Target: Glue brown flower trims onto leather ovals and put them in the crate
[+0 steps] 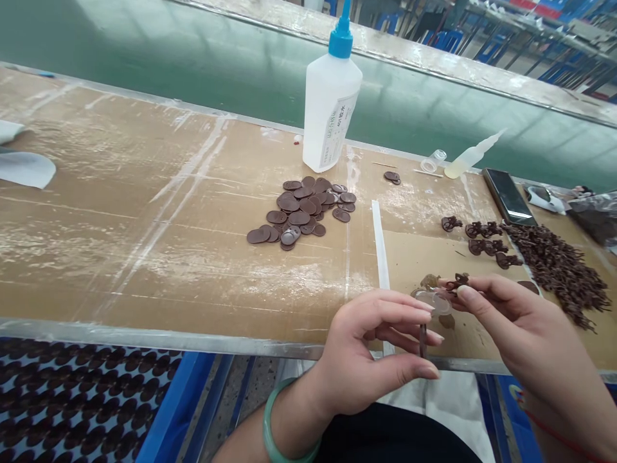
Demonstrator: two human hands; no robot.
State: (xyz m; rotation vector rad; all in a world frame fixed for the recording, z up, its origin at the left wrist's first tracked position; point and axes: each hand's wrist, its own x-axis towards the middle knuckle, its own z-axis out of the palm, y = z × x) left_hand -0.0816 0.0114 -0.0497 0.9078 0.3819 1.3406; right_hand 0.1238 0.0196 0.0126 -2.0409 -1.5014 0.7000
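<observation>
My left hand (380,341) is closed on a thin brown oval disc (423,342), turned edge-on between thumb and fingers. Beside it, my right hand (511,315) pinches a small brown moulded figure (457,281) with thumb and forefinger. Under and between the hands lies a wet, glossy patch with clear round pieces (436,302) on the cardboard. More brown figures (484,229) stand in short rows beyond the right hand. A loose pile of brown oval discs (303,209) lies left of centre, a few others (392,177) farther back.
A tall white glue bottle (330,109) with a blue nozzle stands behind the discs. At the right are a small squeeze bottle (465,161), a phone (508,196) and a heap of thin brown pieces (559,267). A blue tray (178,411) of brown ovals sits below the table edge.
</observation>
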